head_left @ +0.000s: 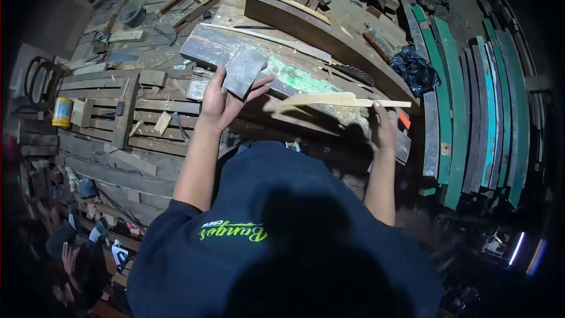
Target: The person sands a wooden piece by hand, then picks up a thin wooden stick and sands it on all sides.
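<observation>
Above the painted plank (276, 68) on the tabletop (247, 0), the left hand (220, 103) keeps a closed grip on a grey sanding sheet (242, 70), probably light, limp and rough, best pinched at its edge. The right hand (384, 126) closes its grip on a thin wooden strip (335, 100), likely light, springy and breakable, safest held near mid-length. Shadow hides the right fingers and the strip's underside.

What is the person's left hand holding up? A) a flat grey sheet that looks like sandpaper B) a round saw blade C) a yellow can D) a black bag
A: the left hand grips a flat grey sheet between thumb and fingers, above the workbench, while the right hand holds a thin, pale wooden piece.
</observation>
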`<state>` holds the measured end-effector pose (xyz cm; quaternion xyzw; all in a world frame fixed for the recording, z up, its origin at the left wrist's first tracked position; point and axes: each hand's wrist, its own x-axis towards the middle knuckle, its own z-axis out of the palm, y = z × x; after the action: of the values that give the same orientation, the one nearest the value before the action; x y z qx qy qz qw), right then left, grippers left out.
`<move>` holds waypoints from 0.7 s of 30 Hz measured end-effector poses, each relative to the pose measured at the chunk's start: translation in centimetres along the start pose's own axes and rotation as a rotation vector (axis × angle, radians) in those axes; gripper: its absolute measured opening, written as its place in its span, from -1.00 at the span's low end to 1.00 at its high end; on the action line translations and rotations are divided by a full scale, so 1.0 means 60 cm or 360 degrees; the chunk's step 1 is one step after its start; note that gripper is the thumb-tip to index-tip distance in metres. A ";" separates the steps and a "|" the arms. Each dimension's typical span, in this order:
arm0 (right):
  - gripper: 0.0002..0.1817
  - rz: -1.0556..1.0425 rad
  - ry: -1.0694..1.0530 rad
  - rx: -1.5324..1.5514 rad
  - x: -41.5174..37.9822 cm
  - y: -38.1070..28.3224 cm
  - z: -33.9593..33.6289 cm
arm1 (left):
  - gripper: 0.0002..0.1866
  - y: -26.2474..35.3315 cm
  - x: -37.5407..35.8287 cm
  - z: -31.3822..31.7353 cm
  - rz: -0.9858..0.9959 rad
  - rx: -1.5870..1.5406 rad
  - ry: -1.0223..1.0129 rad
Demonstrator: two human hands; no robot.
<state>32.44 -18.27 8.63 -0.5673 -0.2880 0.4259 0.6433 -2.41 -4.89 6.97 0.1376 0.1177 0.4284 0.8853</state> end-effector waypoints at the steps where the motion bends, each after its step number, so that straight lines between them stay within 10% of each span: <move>1: -0.75 0.0009 0.0064 0.0127 -0.011 0.009 0.022 | -0.33 0.002 -0.002 -0.011 0.0017 0.0066 0.0076; 21: -0.67 0.0431 0.0460 0.0869 -0.127 0.188 -0.082 | -0.53 0.085 -0.018 -0.124 0.0497 0.0563 0.0867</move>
<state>30.55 -27.36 -2.43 -0.4616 0.0088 0.4840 0.7433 -9.17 -1.62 1.85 0.1857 0.3991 0.5524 0.7078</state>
